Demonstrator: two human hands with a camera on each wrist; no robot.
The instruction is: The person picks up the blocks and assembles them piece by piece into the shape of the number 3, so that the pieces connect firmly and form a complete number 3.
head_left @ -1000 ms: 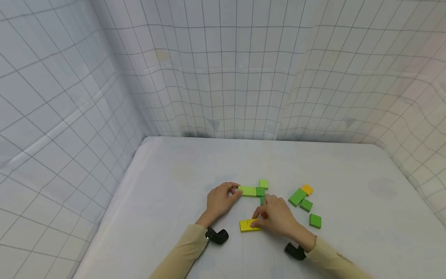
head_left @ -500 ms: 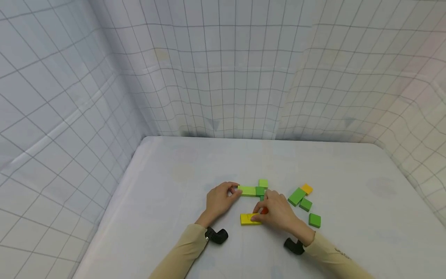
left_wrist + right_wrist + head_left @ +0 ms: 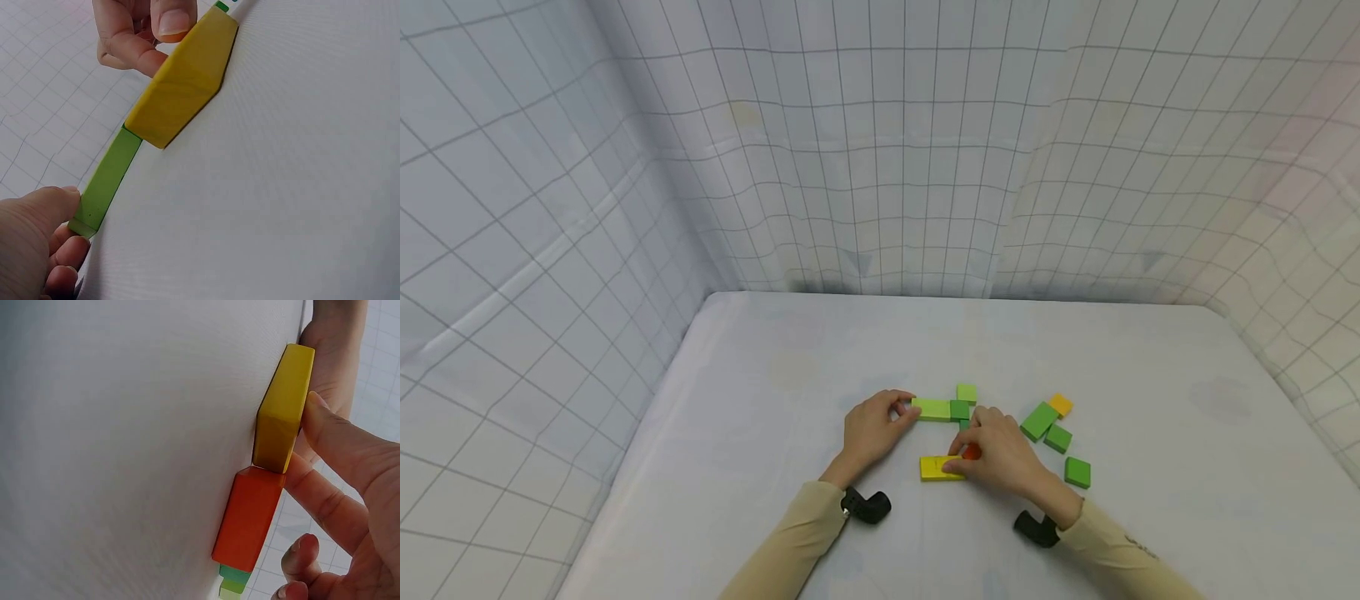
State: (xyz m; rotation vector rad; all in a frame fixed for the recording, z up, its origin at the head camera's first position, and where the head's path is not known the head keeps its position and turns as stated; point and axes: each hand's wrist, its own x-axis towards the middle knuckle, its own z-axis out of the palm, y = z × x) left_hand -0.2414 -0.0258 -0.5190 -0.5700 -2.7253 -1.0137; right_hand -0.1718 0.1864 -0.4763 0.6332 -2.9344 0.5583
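Note:
My left hand (image 3: 871,429) pinches the left end of a long light green block (image 3: 931,409), with the thumb against it in the left wrist view. That block meets a small dark green block (image 3: 959,409); behind lies a light green square block (image 3: 967,392). My right hand (image 3: 1002,457) pinches a yellow block (image 3: 932,468) between thumb and fingers, in front of the green pieces. Touching the yellow block's end is a red block (image 3: 249,519), mostly covered by the right hand in the head view. Another green block (image 3: 964,425) is partly hidden behind the right fingers.
To the right of my right hand lie a green rectangular block (image 3: 1039,421), an orange block (image 3: 1060,405) and two green square blocks, one close by (image 3: 1058,438) and one nearer me (image 3: 1078,472). White gridded cloth (image 3: 880,167) hangs behind the white table (image 3: 760,367).
My right hand has slid the yellow block away from me, closer to the green pieces, and slightly right. The left hand has stayed on the long light green block.

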